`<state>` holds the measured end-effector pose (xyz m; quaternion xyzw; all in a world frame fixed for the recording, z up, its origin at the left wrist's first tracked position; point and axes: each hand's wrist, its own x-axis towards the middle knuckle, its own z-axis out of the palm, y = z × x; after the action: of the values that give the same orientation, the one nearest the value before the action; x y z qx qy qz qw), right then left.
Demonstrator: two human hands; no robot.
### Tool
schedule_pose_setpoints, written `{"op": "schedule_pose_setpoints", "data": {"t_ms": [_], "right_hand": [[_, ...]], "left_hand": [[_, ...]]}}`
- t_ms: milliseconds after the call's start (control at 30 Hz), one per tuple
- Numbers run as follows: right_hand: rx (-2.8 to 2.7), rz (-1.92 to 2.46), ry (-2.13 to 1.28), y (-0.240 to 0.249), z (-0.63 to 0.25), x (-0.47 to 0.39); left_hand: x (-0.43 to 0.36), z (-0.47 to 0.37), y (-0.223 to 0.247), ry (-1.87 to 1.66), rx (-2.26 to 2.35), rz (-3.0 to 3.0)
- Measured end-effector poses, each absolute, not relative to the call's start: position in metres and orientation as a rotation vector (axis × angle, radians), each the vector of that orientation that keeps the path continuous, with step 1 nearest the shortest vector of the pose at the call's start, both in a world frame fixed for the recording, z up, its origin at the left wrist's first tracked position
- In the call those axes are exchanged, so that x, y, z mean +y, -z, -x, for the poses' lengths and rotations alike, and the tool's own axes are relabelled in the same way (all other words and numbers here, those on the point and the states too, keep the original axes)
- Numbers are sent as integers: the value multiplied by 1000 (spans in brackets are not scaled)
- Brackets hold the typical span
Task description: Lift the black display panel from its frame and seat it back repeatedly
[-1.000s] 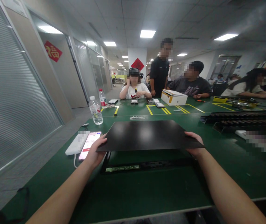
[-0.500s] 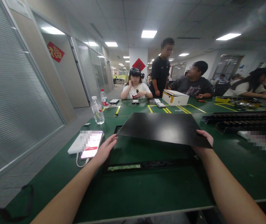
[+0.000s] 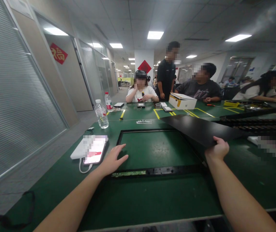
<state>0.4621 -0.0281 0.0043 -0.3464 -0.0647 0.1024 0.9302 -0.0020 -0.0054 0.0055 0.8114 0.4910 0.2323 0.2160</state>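
Black sheet [image 3: 193,127] hangs tilted over the right part of the big green tabletop [image 3: 152,199], and it hides the far right corner of a thin black frame [image 3: 176,170] lying flat below. If the sheet dips, it could knock the frame out of place. Its right end is close to some dark rails [image 3: 268,120], so it might bump them and get scratched; whether they touch, I can't tell. The right hand [image 3: 219,148] pinches the sheet's near edge. Only that hand holds it, so a loose grip could let it twist or drop. The left hand [image 3: 113,159] is empty, its fingers spread, close by the frame's left side, and a push there could make the frame slide. Near that hand lies a phone [image 3: 95,151], which a careless arm could bump. The little green strip [image 3: 129,174] sits in the frame's near bar; a falling sheet edge might break it.
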Motion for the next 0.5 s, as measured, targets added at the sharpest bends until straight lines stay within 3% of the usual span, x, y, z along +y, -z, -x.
{"op": "schedule_pose_setpoints", "data": {"t_ms": [367,500], "right_hand": [[-129,823,-23,-7,-457,-31],[-94,844,-100,-3,-467,-29]], "left_hand": [[-8,2,-7,-646,1257,-2336],[-11,2,-12,-664,1186,-2348]]}}
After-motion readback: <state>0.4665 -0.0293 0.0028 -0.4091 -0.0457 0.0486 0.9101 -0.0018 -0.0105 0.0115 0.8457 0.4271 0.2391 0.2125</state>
